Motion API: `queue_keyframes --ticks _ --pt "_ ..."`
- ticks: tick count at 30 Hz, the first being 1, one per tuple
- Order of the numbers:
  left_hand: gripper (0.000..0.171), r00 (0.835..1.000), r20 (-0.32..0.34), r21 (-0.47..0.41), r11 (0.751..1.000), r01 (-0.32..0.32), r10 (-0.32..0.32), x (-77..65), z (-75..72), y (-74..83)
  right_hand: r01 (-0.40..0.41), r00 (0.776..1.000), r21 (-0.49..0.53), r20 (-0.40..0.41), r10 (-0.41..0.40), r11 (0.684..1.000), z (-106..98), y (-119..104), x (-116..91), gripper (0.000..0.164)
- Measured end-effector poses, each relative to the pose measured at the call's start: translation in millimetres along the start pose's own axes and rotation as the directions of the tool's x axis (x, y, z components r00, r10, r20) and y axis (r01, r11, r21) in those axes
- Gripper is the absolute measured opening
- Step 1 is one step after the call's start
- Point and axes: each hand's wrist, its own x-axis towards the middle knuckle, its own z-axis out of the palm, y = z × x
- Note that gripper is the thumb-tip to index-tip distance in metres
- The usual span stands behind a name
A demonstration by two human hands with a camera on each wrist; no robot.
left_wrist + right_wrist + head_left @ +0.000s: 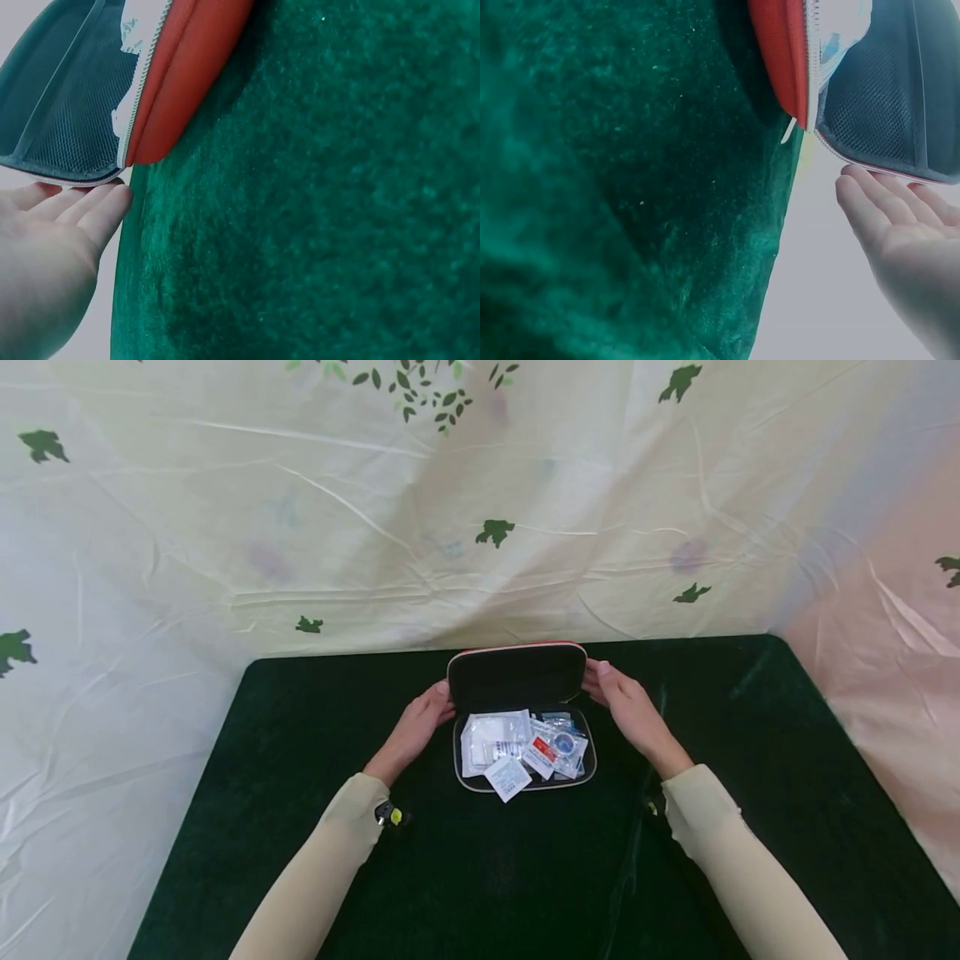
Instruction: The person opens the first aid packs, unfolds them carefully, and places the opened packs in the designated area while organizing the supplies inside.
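A red zip case [187, 82] lies unzipped on the table, its black mesh-lined lid [517, 677] standing up at the back. White and clear packets [495, 739] fill the base, among them a red-and-white packet [543, 754]. One small white sachet [507, 777] overhangs the front rim. My left hand [417, 725] touches the lid's left side with fingers nearly straight. On the opposite side, my right hand [632, 708] has extended fingers [866, 199] against the lid's edge. A zipper pull [788, 130] hangs at the case's right corner.
A dark green velvet cloth [480, 877] covers the table. Behind it hangs a pale curtain [360, 535] printed with green leaves, and its folds run down both sides. The case sits near the table's back edge.
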Motion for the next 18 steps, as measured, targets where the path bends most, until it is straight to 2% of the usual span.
queue_keyframes --ticks 4,7,14,18 --pt "0.065 1.0 0.001 -0.077 0.997 -0.001 0.001 0.1 2.5 -2.0 -0.011 1.0 0.037 0.018 0.01 0.999 0 0 4 0.072" --pt "0.066 1.0 0.011 -0.097 0.995 0.001 0.0 -0.1 4.2 -3.9 -0.022 0.999 0.059 0.028 0.02 0.998 0 2 7 0.074" --pt "0.071 0.999 0.05 -0.062 0.998 -0.01 0.013 1.0 9.6 -5.5 -0.05 0.997 0.076 0.06 0.045 0.996 0 7 13 0.081" --pt "0.068 0.999 0.048 -0.044 0.999 0.02 -0.018 0.3 12.0 -2.7 -0.069 0.994 0.064 0.084 0.063 0.996 1 7 18 0.084"
